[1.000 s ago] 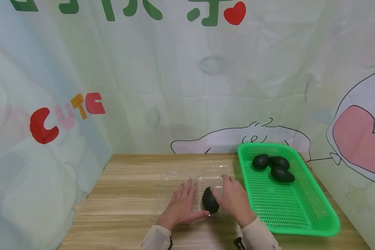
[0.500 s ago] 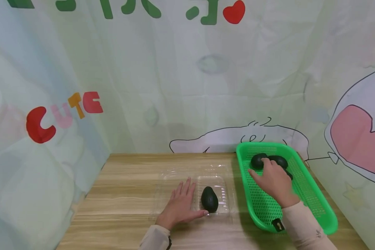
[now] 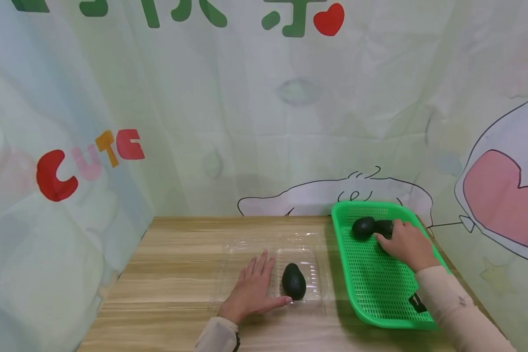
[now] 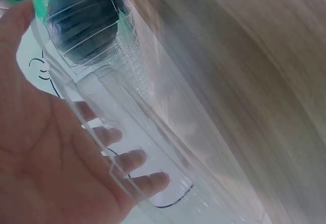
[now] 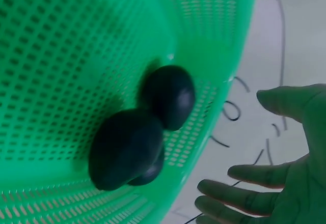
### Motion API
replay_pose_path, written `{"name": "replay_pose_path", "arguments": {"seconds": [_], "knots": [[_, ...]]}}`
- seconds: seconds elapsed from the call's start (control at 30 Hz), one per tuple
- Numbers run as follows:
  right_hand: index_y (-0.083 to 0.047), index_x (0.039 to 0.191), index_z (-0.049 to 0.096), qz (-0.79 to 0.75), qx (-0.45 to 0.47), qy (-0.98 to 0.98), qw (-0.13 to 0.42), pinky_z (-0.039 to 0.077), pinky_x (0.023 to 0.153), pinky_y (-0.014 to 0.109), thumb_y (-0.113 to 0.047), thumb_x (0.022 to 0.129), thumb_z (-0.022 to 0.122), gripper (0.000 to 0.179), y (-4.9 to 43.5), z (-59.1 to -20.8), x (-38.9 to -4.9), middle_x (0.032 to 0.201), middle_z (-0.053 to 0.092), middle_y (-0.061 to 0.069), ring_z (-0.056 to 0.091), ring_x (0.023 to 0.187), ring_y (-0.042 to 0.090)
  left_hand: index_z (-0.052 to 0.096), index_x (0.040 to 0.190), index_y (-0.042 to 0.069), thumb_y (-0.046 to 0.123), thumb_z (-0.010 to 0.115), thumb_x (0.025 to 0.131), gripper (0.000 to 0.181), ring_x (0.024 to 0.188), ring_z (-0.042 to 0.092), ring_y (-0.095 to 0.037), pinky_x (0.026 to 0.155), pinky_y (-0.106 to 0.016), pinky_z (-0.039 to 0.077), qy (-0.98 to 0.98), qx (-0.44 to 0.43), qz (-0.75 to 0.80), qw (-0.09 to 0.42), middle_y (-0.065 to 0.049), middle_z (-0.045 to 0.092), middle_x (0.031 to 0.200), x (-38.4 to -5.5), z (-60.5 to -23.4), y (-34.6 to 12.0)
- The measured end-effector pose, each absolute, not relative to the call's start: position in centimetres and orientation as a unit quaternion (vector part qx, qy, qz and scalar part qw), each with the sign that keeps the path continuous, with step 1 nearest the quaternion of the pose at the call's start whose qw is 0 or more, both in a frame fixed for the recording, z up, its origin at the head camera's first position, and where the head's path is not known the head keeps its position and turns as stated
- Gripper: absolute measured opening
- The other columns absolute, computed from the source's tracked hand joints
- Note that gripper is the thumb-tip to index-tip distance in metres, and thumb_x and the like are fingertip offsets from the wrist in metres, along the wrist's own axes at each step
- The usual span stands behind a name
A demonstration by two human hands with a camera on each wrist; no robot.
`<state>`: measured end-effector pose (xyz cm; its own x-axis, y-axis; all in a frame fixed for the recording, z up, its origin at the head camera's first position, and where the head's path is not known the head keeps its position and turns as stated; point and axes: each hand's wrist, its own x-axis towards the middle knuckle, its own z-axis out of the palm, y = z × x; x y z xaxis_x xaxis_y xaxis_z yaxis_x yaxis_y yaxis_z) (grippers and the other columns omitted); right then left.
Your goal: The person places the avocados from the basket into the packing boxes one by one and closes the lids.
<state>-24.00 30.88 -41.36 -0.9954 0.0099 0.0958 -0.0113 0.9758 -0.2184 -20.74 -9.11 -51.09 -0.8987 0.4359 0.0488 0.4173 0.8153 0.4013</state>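
My left hand (image 3: pixel 250 291) rests with straight, spread fingers on a clear plastic clamshell box (image 3: pixel 311 259) on the table. In the box's right part lies one dark avocado (image 3: pixel 294 282); the left wrist view shows this avocado (image 4: pixel 84 23) through the ribbed plastic. Over the green basket (image 3: pixel 347 286), my right hand (image 3: pixel 408 247) reaches down at the avocados. One avocado (image 3: pixel 363 228) sits at the back left, touching another (image 3: pixel 384 228); a third is hidden under the hand. In the right wrist view, the fingers are extended, apart from the front avocado (image 5: pixel 125 147).
The wooden table (image 3: pixel 176 274) extends to the left of the box. A printed curtain (image 3: pixel 246 122) hangs behind the table's back edge. The basket's raised rim stands just right of the box.
My right hand has let go of the avocado in the box and moved right to the basket, then further right over the avocados there. The left hand has stayed in place.
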Motion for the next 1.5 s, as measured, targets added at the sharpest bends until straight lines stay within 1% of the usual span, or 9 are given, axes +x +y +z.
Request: {"name": "replay_pose_path", "arguments": {"seconds": [0.23,0.37,0.6,0.8,0.93,1.07,1.3,1.5], "knots": [[0.021,0.132,0.045,0.089,0.019,-0.995,0.035,0.048,0.086,0.068,-0.048,0.095,0.062,0.080,32.2,-42.3,-25.5,0.124,0.052,0.044,0.053,0.111,0.061,0.026,0.160,0.006,0.079,0.060,0.080,0.114,0.149,0.022,-0.051,0.114,-0.072,0.026,0.953,0.224,0.205,0.023,-0.020,0.016,0.168,-20.8,-51.4,-9.3],[0.020,0.133,0.046,0.083,0.023,-0.996,0.027,0.048,0.086,0.069,-0.044,0.094,0.065,0.077,32.9,-43.1,-26.4,0.125,0.051,0.045,0.050,0.113,0.063,0.026,0.161,0.006,0.079,0.061,0.080,0.114,0.149,0.022,-0.051,0.113,-0.072,0.026,0.952,0.225,0.205,0.020,-0.020,0.016,0.168,-20.8,-51.6,-9.3],[0.022,0.134,0.044,0.069,0.037,-0.997,-0.005,0.045,0.092,0.070,-0.036,0.093,0.069,0.076,34.1,-44.7,-27.6,0.130,0.045,0.048,0.044,0.118,0.066,0.025,0.161,0.006,0.079,0.061,0.080,0.114,0.149,0.022,-0.051,0.113,-0.072,0.026,0.953,0.226,0.203,0.021,-0.020,0.015,0.168,-20.7,-51.6,-9.2],[0.022,0.133,0.044,0.065,0.028,-0.997,-0.008,0.046,0.089,0.071,-0.033,0.093,0.069,0.073,34.8,-46.1,-28.4,0.130,0.043,0.048,0.044,0.118,0.065,0.025,0.161,0.007,0.079,0.061,0.081,0.114,0.150,0.021,-0.051,0.113,-0.072,0.026,0.952,0.225,0.207,0.023,-0.019,0.015,0.169,-20.7,-51.5,-9.2],[0.023,0.134,0.042,0.068,0.018,-0.998,-0.003,0.047,0.087,0.070,-0.032,0.092,0.069,0.074,35.0,-46.6,-28.7,0.130,0.041,0.049,0.044,0.117,0.065,0.025,0.161,0.006,0.079,0.060,0.081,0.114,0.150,0.022,-0.051,0.113,-0.072,0.026,0.952,0.226,0.205,0.023,-0.020,0.015,0.168,-20.8,-51.5,-9.1],[0.024,0.136,0.036,0.077,0.014,-0.997,0.000,0.048,0.085,0.070,-0.029,0.090,0.073,0.079,35.0,-47.0,-28.6,0.129,0.039,0.051,0.046,0.115,0.065,0.025,0.161,0.006,0.079,0.061,0.081,0.114,0.150,0.022,-0.051,0.113,-0.072,0.026,0.952,0.226,0.205,0.025,-0.020,0.015,0.168,-20.8,-51.5,-9.2],[0.027,0.135,0.027,0.100,0.018,-0.995,0.003,0.053,0.079,0.065,-0.020,0.088,0.077,0.084,35.0,-48.4,-28.4,0.121,0.044,0.052,0.056,0.102,0.062,0.025,0.161,0.006,0.078,0.060,0.081,0.113,0.150,0.021,-0.051,0.114,-0.071,0.025,0.952,0.225,0.207,0.029,-0.020,0.015,0.169,-20.7,-51.4,-9.2],[0.025,0.146,0.006,0.127,0.017,-0.991,-0.031,0.051,0.084,0.065,-0.013,0.091,0.073,0.095,35.0,-49.1,-28.3,0.129,0.036,0.057,0.055,0.106,0.065,0.023,0.161,0.006,0.079,0.059,0.082,0.114,0.150,0.020,-0.051,0.114,-0.071,0.024,0.953,0.225,0.201,0.032,-0.020,0.013,0.169,-20.7,-51.2,-9.2]]}}
